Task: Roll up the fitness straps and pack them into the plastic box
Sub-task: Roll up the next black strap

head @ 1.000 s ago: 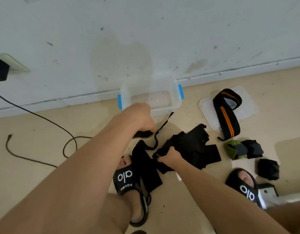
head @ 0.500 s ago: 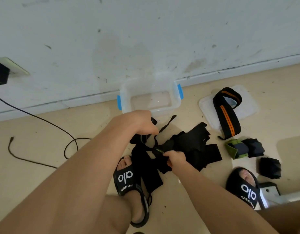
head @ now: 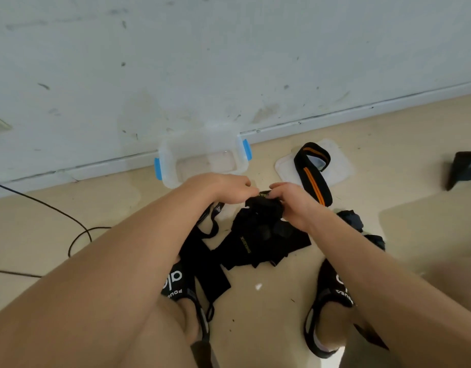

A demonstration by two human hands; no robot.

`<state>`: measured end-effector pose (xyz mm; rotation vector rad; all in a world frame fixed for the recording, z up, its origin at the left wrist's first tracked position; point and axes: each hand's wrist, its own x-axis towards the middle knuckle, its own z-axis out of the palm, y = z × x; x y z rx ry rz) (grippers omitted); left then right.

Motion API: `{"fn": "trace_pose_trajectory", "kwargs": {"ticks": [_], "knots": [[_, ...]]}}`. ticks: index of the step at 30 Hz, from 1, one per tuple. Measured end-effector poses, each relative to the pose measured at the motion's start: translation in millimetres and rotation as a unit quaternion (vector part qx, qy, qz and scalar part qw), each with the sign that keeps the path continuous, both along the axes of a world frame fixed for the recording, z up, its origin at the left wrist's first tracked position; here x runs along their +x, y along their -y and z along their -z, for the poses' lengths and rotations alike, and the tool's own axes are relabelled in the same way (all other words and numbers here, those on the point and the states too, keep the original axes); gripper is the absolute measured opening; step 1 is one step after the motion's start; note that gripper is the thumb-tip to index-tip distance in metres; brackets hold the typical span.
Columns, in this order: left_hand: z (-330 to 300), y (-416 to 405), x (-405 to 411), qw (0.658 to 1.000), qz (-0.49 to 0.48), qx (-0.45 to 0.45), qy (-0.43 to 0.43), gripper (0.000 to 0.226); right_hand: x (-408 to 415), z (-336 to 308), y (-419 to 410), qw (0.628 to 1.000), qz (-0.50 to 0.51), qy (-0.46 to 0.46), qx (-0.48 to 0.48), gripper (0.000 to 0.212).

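Rolling at mid-frame: left hand (head: 226, 188) and right hand (head: 290, 200) both pinch the black strap's (head: 261, 205) end. Keep turns tight, edges aligned, tail untangled. Beyond them, upper centre, the plastic box (head: 202, 144) waits open.

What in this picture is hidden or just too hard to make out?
- Head view: the near rim of the plastic box is covered by the left hand.
- Fingertips of both hands, left and right hand, curl into the black strap; how far it is rolled is unclear.
- The yellow lettering on the strap is too blurred to read.
- The dark object is cut off by the right edge.
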<state>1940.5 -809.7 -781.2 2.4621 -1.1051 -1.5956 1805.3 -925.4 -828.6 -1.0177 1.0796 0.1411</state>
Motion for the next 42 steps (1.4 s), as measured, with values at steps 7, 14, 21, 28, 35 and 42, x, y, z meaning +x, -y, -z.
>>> {"fn": "trace_pose_trajectory", "kwargs": {"ticks": [7, 14, 21, 28, 35, 42], "knots": [[-8, 13, -3, 0.956, -0.215, -0.118, -0.162, 0.031, -3, -39, 20, 0.994, -0.067, 0.079, -0.019, 0.048], [-21, 3, 4, 0.931, -0.281, -0.160, -0.169, 0.022, -5, -56, 24, 0.986, -0.117, 0.113, -0.034, 0.051], [-32, 0, 6, 0.941, -0.244, -0.226, -0.064, 0.020, -1, -66, 20, 0.983, -0.134, 0.121, -0.033, 0.051], [-42, -9, 11, 0.924, -0.213, -0.308, -0.074, 0.011, -8, -69, 4, 0.977, -0.194, 0.088, 0.026, 0.039], [-50, -20, 4, 0.924, -0.280, -0.232, -0.119, 0.024, -17, -69, -10, 0.975, -0.190, 0.097, 0.057, 0.030], [-47, -37, 6, 0.916, -0.303, -0.148, -0.216, 0.045, -13, -73, -34, 0.966, -0.154, 0.176, 0.109, 0.028]]}}
